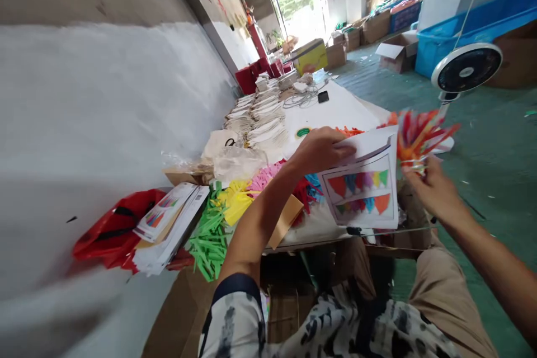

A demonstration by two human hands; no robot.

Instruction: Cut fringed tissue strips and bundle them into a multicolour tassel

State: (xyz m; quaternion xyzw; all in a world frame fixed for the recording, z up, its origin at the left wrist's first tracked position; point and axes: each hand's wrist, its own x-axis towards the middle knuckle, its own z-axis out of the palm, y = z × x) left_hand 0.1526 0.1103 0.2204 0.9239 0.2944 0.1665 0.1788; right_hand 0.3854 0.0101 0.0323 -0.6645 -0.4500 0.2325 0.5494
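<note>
My left hand (329, 148) grips the top left of a white printed sheet (364, 196), which hangs tilted over the table's front edge. Rows of colourful pennants and tassels are pictured on it; whether it is a single sheet or a sleeve, I cannot tell. To its right, my right hand (432, 182) is closed around the lower end of a bundle of fringed paper strips (419, 134), mostly orange and red, blurred at the tips. Beside my left forearm lie fringed strips in green (210, 235), yellow (235, 200) and pink (264, 179). Red and blue ones are partly hidden.
Stacks of paper (264, 117) run along the wall side of the white table (348, 106). A red bag (121, 224) with printed sheets (168, 212) lies at left. A fan (465, 70) stands at right. Further back, a person's hand is near a yellow box (310, 57).
</note>
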